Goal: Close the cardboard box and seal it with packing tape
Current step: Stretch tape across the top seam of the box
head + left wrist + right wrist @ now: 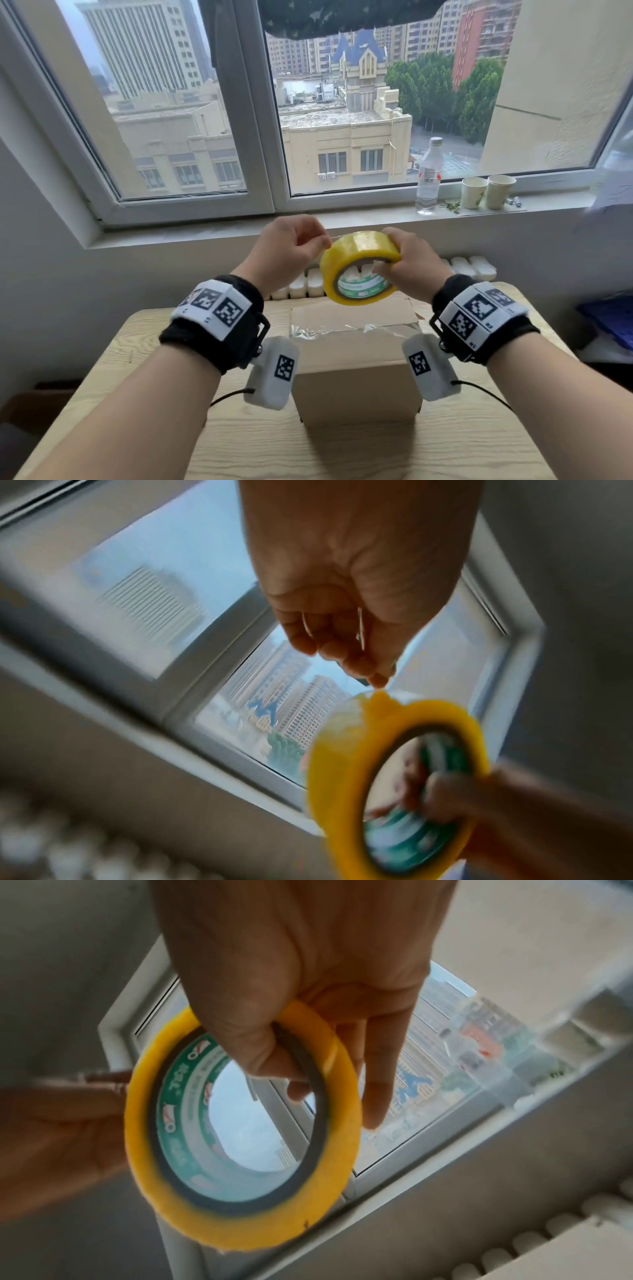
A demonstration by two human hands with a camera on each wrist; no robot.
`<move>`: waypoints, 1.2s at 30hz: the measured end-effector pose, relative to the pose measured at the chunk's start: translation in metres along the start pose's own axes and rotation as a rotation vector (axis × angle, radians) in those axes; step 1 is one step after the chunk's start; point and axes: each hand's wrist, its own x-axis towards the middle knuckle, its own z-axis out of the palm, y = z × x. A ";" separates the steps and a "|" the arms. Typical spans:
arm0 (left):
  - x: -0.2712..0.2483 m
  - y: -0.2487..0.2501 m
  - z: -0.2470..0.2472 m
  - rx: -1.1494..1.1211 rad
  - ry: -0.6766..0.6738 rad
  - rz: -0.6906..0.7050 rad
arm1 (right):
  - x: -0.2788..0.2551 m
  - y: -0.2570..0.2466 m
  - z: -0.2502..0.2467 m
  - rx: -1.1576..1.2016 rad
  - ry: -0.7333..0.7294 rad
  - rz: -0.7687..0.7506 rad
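Observation:
A brown cardboard box [356,370] stands on the wooden table [445,452], its flaps folded down with a strip of clear tape [342,330] across the top seam. Above it I hold a yellow roll of packing tape [359,265] [397,772] [240,1150]. My right hand [407,263] [308,1001] grips the roll, thumb through its green-printed core and fingers over the outer face. My left hand [291,246] [349,615] is at the roll's upper left edge, its curled fingers pinching the loose end of the tape [330,240].
Behind the table runs a white radiator [472,267] under a windowsill [205,233]. On the sill at the right stand a clear plastic bottle [429,178] and two paper cups [488,192]. A blue object [609,318] lies at the far right.

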 end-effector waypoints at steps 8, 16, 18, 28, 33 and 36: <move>0.000 -0.014 -0.021 -0.377 -0.356 -0.215 | 0.002 -0.005 0.011 0.228 -0.017 0.120; -0.004 -0.022 -0.027 -0.622 -0.113 -0.177 | 0.005 -0.020 0.019 0.499 -0.052 0.252; -0.002 -0.020 -0.028 -0.651 -0.085 -0.177 | 0.007 -0.023 0.017 0.526 -0.059 0.262; -0.001 -0.022 -0.031 -0.604 -0.092 -0.232 | 0.015 -0.035 0.021 0.551 -0.029 0.290; 0.002 -0.022 -0.029 -0.601 -0.186 -0.283 | 0.016 -0.035 0.030 0.602 -0.001 0.349; 0.003 -0.022 -0.028 -0.517 -0.225 -0.313 | 0.017 -0.032 0.033 0.597 0.037 0.369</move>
